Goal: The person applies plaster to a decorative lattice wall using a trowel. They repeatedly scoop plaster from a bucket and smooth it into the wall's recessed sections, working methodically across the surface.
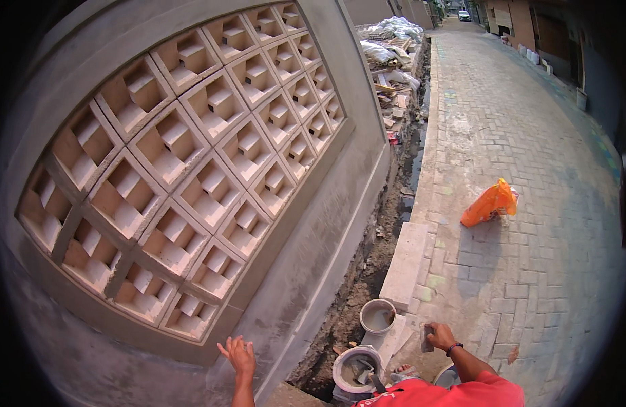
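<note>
My left hand [239,355] is raised beside the lower part of the grey plastered wall [313,251], fingers spread and nothing in them. Whether its fingertips touch the plaster, I cannot tell. In my right hand [440,335] is a small flat grey block [427,338], held by its edge above the paving; its exact kind does not show. Left of that hand stands a bucket of murky grey liquid [378,317]. Closer to me, another bucket [338,370] contains grey mix and a trowel-like tool [364,372]. The wall frames a panel of hollow ventilation blocks [214,178].
A muddy drainage ditch [367,271] runs between the wall and the paved lane [516,271]. Pale slabs [404,264] line its edge. An orange bag [488,205] stands on the paving. Rubble and sacks [393,61] are heaped farther off. My red sleeve partly covers another container [446,377].
</note>
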A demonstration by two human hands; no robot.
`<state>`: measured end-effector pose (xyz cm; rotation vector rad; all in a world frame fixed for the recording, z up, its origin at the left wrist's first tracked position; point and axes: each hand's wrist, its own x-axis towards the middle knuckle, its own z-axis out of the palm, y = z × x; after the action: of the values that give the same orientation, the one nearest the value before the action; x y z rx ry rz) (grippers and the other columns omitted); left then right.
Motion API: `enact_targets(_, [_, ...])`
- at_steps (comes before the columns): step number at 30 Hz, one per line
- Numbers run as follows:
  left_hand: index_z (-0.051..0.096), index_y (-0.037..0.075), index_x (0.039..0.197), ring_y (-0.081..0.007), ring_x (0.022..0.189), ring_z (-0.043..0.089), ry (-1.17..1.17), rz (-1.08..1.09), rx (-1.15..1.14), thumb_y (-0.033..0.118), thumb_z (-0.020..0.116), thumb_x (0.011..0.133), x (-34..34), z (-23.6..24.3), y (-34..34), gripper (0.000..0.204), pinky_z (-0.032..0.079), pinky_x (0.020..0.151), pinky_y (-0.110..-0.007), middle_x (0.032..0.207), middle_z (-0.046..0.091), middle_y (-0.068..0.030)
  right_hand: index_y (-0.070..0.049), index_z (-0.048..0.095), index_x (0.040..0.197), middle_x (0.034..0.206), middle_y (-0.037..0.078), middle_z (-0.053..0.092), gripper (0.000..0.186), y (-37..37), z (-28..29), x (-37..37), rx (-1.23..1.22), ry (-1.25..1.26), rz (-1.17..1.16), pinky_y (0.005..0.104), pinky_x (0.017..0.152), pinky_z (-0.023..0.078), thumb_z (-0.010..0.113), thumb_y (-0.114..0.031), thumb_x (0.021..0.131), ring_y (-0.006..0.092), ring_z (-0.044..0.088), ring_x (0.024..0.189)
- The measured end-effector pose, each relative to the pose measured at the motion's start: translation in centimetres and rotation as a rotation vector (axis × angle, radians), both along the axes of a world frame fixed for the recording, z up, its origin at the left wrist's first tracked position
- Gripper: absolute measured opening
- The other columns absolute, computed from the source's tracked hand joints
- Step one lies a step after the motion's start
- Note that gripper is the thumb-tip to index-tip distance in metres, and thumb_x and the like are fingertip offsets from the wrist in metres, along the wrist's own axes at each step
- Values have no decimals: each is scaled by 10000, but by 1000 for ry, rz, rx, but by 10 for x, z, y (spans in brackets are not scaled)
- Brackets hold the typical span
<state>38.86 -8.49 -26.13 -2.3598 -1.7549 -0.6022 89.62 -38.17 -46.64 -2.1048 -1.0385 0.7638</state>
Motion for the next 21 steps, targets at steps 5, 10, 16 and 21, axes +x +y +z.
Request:
enact_targets(5, [740, 101, 985, -324, 1070, 646, 135, 189, -748, 382, 752, 821, -3, -124, -55, 325, 275, 1137, -540, 1011, 727, -123, -49, 662, 1172, 1026, 240, 698, 446, 15, -26, 4, -9, 160, -182, 438, 894, 533, 636, -131, 734, 389, 674, 978])
enact_targets(10, [761, 107, 966, -317, 982, 689, -16, 487, -815, 429, 789, 765, -79, -178, -141, 380, 501, 915, -424, 980, 743, -136, -52, 626, 1238, 939, 154, 685, 480, 52, -75, -10, 70, 490, -153, 385, 645, 558, 617, -51, 758, 275, 681, 780])
enact_targets(16, [768, 116, 984, -320, 1024, 689, -229, 826, -851, 451, 780, 761, -114, -192, -182, 403, 511, 914, -433, 1048, 735, -137, -71, 574, 1278, 778, 61, 634, 469, 72, -40, -1, -15, 785, -248, 300, 363, 493, 516, -41, 814, 180, 611, 542])
enact_targets(21, [766, 46, 977, -304, 995, 711, -566, 1095, -746, 400, 755, 792, -147, -219, -271, 400, 540, 819, -402, 1007, 736, -194, -84, 498, 1327, 845, 80, 607, 516, 101, -62, -1, -141, 970, -137, 400, 442, 559, 522, -56, 813, 243, 643, 630])
